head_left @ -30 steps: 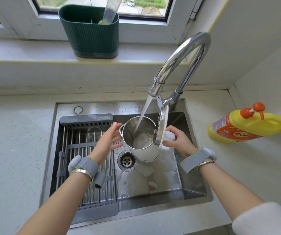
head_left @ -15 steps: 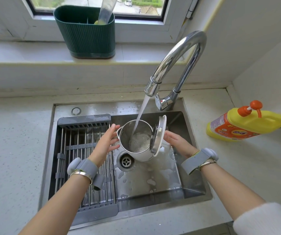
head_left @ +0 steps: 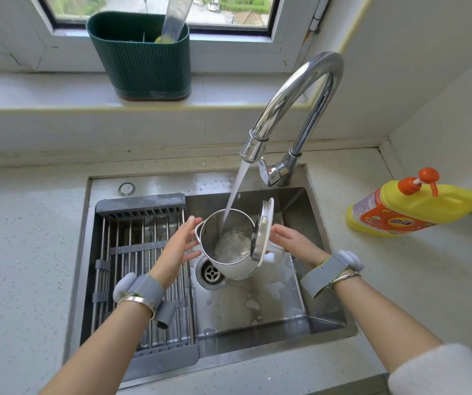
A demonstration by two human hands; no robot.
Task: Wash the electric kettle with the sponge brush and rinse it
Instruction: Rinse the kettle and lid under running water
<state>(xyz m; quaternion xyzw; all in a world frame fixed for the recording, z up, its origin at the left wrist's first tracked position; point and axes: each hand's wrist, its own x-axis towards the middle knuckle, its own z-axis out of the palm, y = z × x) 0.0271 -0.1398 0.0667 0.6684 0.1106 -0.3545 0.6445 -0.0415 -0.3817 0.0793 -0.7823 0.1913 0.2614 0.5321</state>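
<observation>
Head view, looking down. Table [head_left: 29, 252] spreads out to both sides of the hands and runs back to the wall ahead. Sink [head_left: 323, 317] sits directly under both hands, steel, wet, foam patches on its floor. Rack [head_left: 132, 266] fills the sink's left part, beneath the left wrist and forearm. Tap [head_left: 294, 109] arches ahead of the right hand; its stream falls between the hands. Green holder [head_left: 140, 58] stands on the sill, well ahead of the left hand, with a pale handle sticking up from it. Yellow bottle [head_left: 408, 209] lies tilted on the table, well to the right of the right hand.

Kettle [head_left: 237, 269] held between the two hands above the sink floor, tipped with its mouth up and toward the tap, lid [head_left: 263, 229] swung open on the right-hand side. Stream lands inside; water pools and bubbles at the bottom. Drain [head_left: 212, 272] just below the kettle, nearer the left hand.

Left hand [head_left: 177, 249]: fingers straight and spread, tips against the kettle's left wall by the spout. Right hand [head_left: 291, 240]: behind the lid at the handle side; whether it curls round the handle cannot be told. Grey bands on both wrists.
</observation>
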